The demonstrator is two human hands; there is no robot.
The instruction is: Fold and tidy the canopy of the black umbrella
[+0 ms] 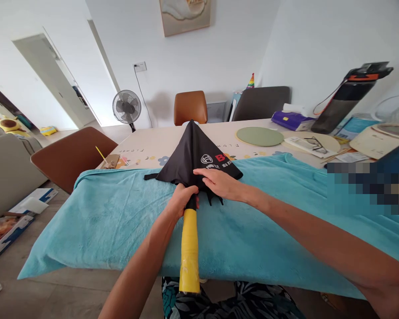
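Observation:
A black umbrella with a white and red logo lies along the teal blanket, its tip pointing away from me and its canopy partly folded. Its yellow handle sticks out toward me over the table's front edge. My left hand is closed around the shaft just above the handle. My right hand lies on the canopy's right side, fingers pressed together on the black fabric.
The table beyond the blanket carries a green round mat, papers with glasses, a purple tissue box and a dark appliance. Brown chairs stand at the left and far end. A fan stands behind.

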